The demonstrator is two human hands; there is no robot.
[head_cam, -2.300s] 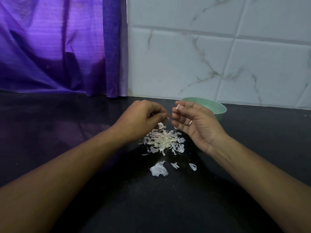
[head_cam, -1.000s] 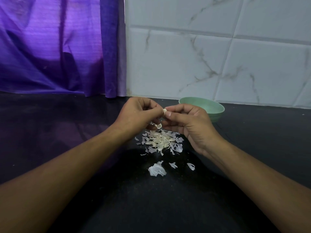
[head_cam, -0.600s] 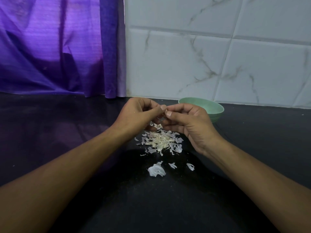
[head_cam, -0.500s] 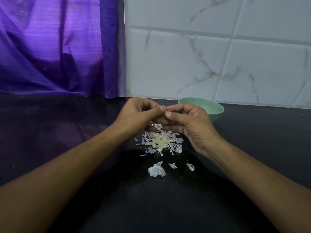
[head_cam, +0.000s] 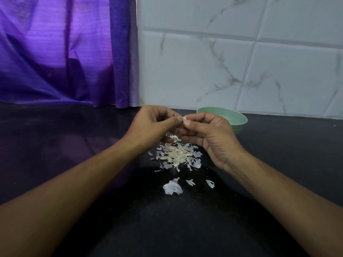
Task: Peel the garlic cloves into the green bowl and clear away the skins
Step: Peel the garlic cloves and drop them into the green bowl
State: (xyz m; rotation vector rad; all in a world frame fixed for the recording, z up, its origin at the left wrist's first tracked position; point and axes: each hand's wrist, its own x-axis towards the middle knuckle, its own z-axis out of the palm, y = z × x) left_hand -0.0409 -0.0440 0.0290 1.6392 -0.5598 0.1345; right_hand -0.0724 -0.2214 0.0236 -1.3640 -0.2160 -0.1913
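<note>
Mid-peel, frame centre: my left hand (head_cam: 154,125) and right hand (head_cam: 209,134) fingertips pinch small pale garlic clove (head_cam: 184,119). Next, I judge: strip remaining skin, drop into round pale-green bowl (head_cam: 239,121) right of centre.

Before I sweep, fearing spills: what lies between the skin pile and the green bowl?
Head view: the right hand is between skin pile and green bowl, pinching a garlic clove with the left hand.
</note>
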